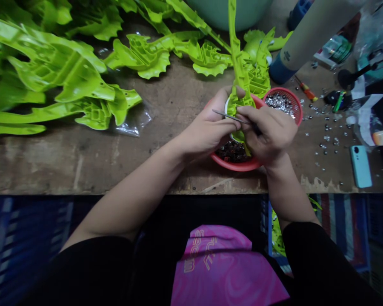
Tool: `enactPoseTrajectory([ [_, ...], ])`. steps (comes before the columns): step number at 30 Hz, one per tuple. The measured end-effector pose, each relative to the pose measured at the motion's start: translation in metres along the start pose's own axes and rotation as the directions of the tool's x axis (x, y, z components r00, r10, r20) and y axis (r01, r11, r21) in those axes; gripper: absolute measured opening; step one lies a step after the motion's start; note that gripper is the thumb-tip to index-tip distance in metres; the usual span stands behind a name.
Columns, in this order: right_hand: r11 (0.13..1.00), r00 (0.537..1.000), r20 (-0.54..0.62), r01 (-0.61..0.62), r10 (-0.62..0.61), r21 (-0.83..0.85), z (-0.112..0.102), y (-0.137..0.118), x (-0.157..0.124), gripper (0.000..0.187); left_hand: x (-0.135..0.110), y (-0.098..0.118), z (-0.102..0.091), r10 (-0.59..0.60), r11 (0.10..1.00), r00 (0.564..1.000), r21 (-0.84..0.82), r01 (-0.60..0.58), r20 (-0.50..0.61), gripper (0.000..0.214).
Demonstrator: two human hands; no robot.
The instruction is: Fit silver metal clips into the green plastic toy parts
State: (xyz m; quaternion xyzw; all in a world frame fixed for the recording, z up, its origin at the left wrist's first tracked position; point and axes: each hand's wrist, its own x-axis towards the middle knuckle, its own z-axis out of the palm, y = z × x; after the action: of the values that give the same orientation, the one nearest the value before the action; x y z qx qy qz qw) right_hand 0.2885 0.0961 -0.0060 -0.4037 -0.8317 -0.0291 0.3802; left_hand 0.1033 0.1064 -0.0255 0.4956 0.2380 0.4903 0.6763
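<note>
My left hand (207,127) is closed around the lower end of a long lime-green plastic part (238,68) that stands upright over a red bowl (239,165) of small dark pieces. My right hand (270,131) is closed in a pinch on thin metal tweezers (230,116), whose tips point left across the green part. Both hands meet just above the bowl, at the front of the wooden table (83,157).
A heap of matching green plastic parts (57,72) covers the table's left and back. A red basket of shiny small pieces (284,104) stands behind my right hand, with loose ones scattered to the right. A light-blue phone (360,165), a screwdriver (306,90) and a cardboard tube (309,34) lie at right.
</note>
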Motion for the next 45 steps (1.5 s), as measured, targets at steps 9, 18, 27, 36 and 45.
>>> enactPoseTrajectory([
  [9, 0.989, 0.991, -0.090, 0.090, -0.102, -0.120, -0.005, -0.007, 0.002, 0.030, -0.003, 0.009, 0.001, -0.041, 0.999, 0.999, -0.030, 0.041, -0.004, 0.045],
  [18, 0.989, 0.990, 0.073, -0.128, 0.122, 0.077, -0.009, -0.003, 0.006, 0.030, -0.003, 0.012, -0.002, -0.050, 0.996, 0.997, 0.073, 0.046, 0.053, 0.033],
  [27, 0.975, 0.988, 0.047, -0.151, 0.145, 0.166, -0.007, -0.006, 0.008, 0.022, -0.004, 0.016, 0.001, -0.065, 0.996, 0.997, 0.067, 0.061, 0.049, 0.033],
  [36, 0.805, 0.911, -0.014, -0.356, 0.412, 0.475, -0.024, 0.005, 0.015, 0.042, 0.002, 0.010, 0.000, -0.045, 0.988, 0.997, -0.148, 0.034, -0.068, 0.041],
  [45, 0.751, 0.876, 0.232, -0.482, 0.423, 0.451, -0.030, 0.005, 0.021, 0.045, 0.005, 0.004, -0.001, 0.041, 0.999, 0.994, 0.000, -0.042, -0.101, 0.044],
])
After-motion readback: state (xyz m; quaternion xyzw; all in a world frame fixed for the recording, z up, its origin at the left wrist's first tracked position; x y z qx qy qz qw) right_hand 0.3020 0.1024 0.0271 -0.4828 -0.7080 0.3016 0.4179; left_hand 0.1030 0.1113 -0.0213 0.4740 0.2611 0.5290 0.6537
